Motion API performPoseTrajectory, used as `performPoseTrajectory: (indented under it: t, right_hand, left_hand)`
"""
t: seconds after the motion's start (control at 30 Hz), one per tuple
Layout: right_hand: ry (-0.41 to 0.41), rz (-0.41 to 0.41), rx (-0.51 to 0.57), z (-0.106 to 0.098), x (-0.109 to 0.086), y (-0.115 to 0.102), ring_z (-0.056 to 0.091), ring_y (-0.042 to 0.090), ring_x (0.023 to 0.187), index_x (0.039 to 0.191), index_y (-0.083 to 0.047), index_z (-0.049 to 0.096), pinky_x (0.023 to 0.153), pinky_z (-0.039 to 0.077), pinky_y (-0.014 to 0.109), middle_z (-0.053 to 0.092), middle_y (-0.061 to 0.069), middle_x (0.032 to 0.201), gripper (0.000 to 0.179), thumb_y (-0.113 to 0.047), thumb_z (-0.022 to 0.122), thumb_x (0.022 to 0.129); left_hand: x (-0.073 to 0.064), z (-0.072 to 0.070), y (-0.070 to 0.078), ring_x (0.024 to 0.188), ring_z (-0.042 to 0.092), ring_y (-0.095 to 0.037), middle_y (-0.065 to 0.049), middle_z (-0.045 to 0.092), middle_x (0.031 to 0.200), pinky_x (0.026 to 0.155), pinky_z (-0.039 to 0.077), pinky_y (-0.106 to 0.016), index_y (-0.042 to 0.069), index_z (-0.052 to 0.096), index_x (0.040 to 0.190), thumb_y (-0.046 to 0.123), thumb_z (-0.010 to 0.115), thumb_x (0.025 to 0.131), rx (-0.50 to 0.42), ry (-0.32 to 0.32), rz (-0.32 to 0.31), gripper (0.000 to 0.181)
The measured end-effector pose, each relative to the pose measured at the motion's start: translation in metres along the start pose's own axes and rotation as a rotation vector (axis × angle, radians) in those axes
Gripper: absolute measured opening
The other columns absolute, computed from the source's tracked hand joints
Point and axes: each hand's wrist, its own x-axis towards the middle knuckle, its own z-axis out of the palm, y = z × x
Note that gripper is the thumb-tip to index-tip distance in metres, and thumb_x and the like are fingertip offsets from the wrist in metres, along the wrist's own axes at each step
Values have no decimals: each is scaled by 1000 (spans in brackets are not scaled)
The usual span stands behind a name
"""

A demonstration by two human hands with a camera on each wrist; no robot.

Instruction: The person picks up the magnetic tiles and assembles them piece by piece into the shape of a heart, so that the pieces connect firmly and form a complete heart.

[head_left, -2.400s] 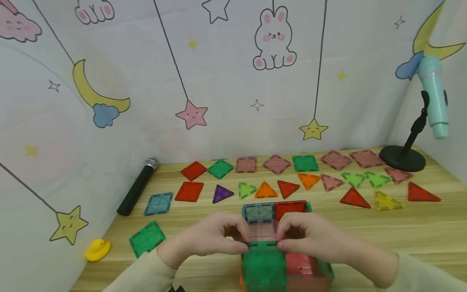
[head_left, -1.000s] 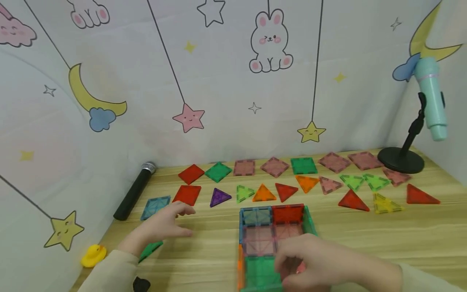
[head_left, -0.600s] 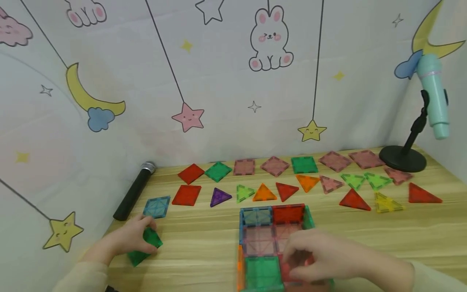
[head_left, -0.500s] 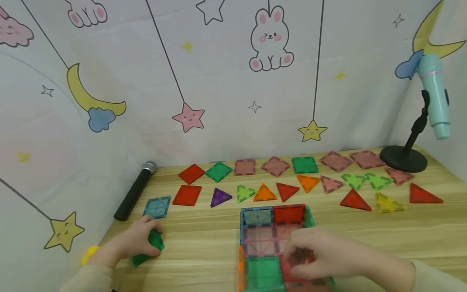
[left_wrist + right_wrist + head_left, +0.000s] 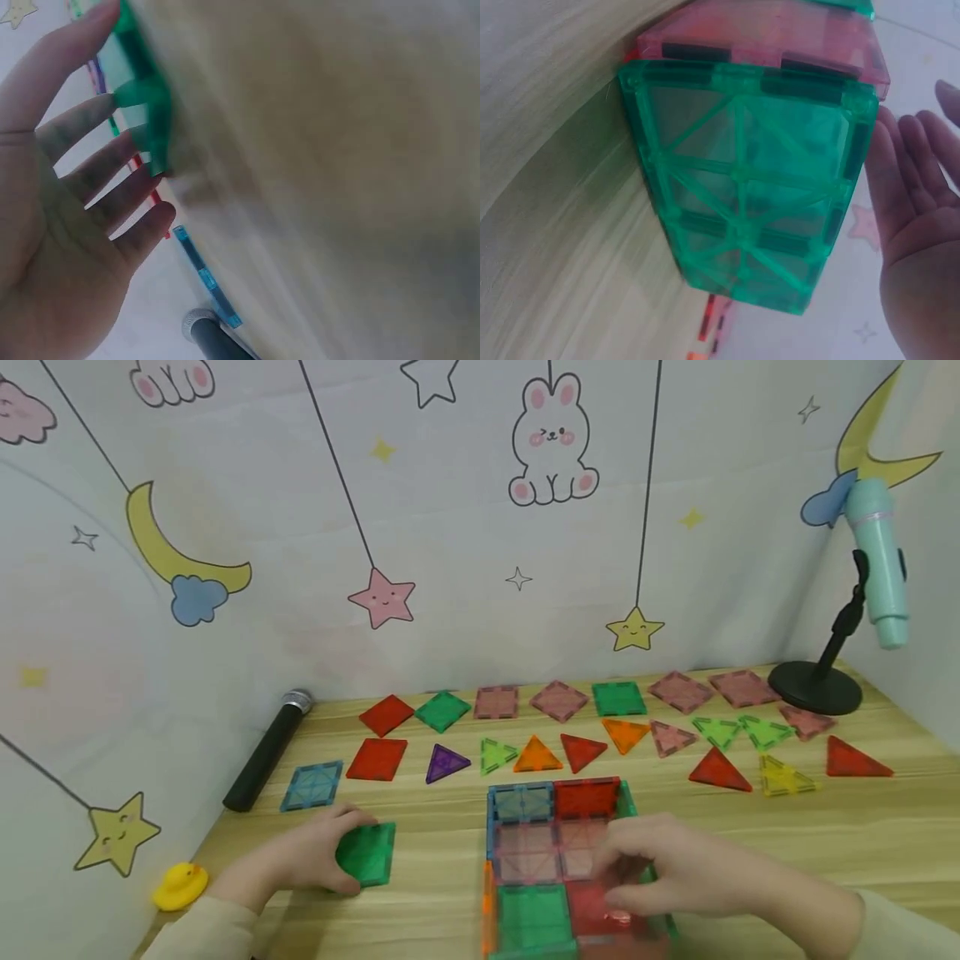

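Note:
My left hand pinches a green square magnetic tile by its left side, thumb at the near edge and fingers at the far edge. In the left wrist view the same tile shows edge-on, blurred, at the fingertips. An open-topped box of magnetic tiles stands at the front middle, with blue, red, green and orange walls. My right hand hovers over its right side, fingers loosely bent with nothing between them. In the right wrist view the box's green wall is close, the hand's fingers near its upper edge.
Loose square tiles, such as a red one and a blue one, and several triangles lie behind the box. A black microphone and a yellow duck are at left. A mint microphone stands at back right.
Both hands were at the box; the left went to the green tile on the left, took hold of it and brought it rightward. The right hand stayed over the box.

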Motion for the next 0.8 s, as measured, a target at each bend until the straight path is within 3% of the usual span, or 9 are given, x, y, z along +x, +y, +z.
performPoseTrajectory:
  t: [0.2, 0.27, 0.43, 0.53, 0.67, 0.8]
  right_hand:
    - [14, -13, 0, -3, 0, 3, 61, 4, 81, 103, -14, 61, 66, 53, 25, 61, -3, 94, 17, -4, 61, 90]
    - [27, -8, -9, -4, 1, 4, 61, 5, 81, 103, -14, 61, 66, 53, 25, 61, -2, 93, 16, -4, 61, 90]
    - [73, -13, -57, -8, 0, 6, 60, 5, 80, 103, -15, 63, 65, 52, 25, 63, -3, 94, 17, -4, 61, 90]
    - [95, -40, -87, -11, -2, 6, 61, 5, 80, 104, -14, 63, 65, 52, 25, 63, -2, 94, 19, -3, 62, 89]
    - [112, -49, -119, -12, -2, 6, 60, 5, 81, 104, -15, 63, 64, 52, 24, 63, -2, 94, 17, -7, 62, 90]
    - [138, -27, -144, -13, -3, 7, 57, 3, 76, 103, -17, 63, 58, 49, 22, 63, -6, 93, 19, -4, 64, 88]
  left_hand:
    - [7, 7, 5, 96, 47, -21, -6, 50, 115, 78, 46, -40, 10, 59, 120, 34, 81, 63, 142, 84, 148, 66]
    - [9, 8, 11, 92, 47, -19, -4, 51, 111, 75, 47, -37, 10, 60, 119, 36, 80, 64, 174, 121, 169, 64]
    - [15, 3, 35, 95, 48, -18, -2, 51, 112, 78, 48, -39, 15, 62, 122, 40, 77, 66, 196, 285, 217, 64]
    - [20, -7, 56, 101, 47, -19, -2, 51, 115, 80, 48, -41, 17, 61, 125, 39, 77, 67, 184, 373, 305, 64]
    - [29, -15, 86, 101, 46, -17, -2, 50, 116, 79, 47, -37, 17, 59, 127, 38, 76, 69, 150, 379, 430, 64]
    - [39, -14, 113, 101, 47, -17, -4, 50, 118, 80, 46, -36, 14, 58, 129, 38, 75, 71, 143, 344, 508, 65]
